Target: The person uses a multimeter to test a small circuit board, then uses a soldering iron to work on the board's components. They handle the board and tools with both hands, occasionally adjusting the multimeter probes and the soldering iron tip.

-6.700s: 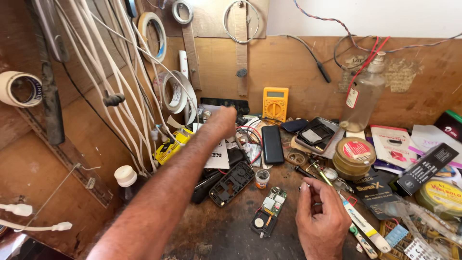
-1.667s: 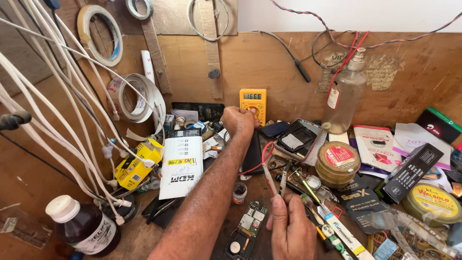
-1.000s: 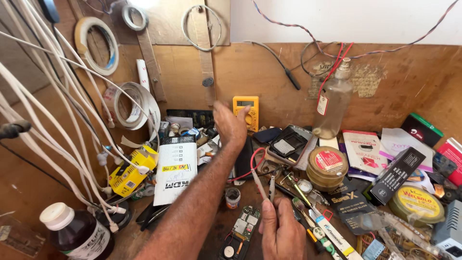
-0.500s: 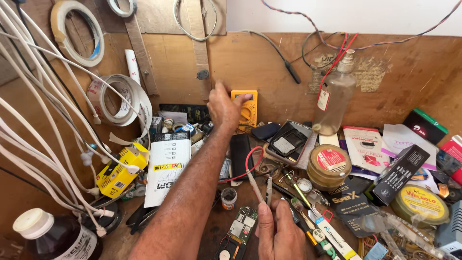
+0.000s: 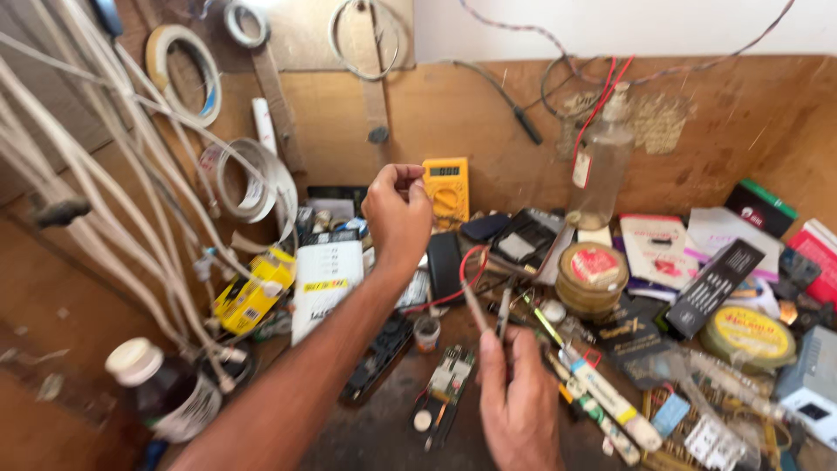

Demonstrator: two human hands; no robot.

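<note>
Half a second earlier the left hand (image 5: 397, 214) lay against the yellow meter (image 5: 446, 192) at the back of the bench; now it has lifted off and hangs in the air just to the left of it, no longer touching. The view has also swung a little to the right, so the brown bottle (image 5: 161, 392) with the white cap sits lower in the corner.

The left arm stretches forward from the bottom left, the wrist bent, the back of the hand towards the camera. Its fingers are curled inward with the tips drawn together at the top; whether they pinch anything cannot be told.

The right hand (image 5: 520, 401) stays low near the bottom edge, fingers closed around two thin probes (image 5: 488, 310) that point up and away, a red wire (image 5: 460, 277) looping from them. Just left of it a small circuit board (image 5: 446, 384) lies flat on the dark bench (image 5: 366, 436)
</note>
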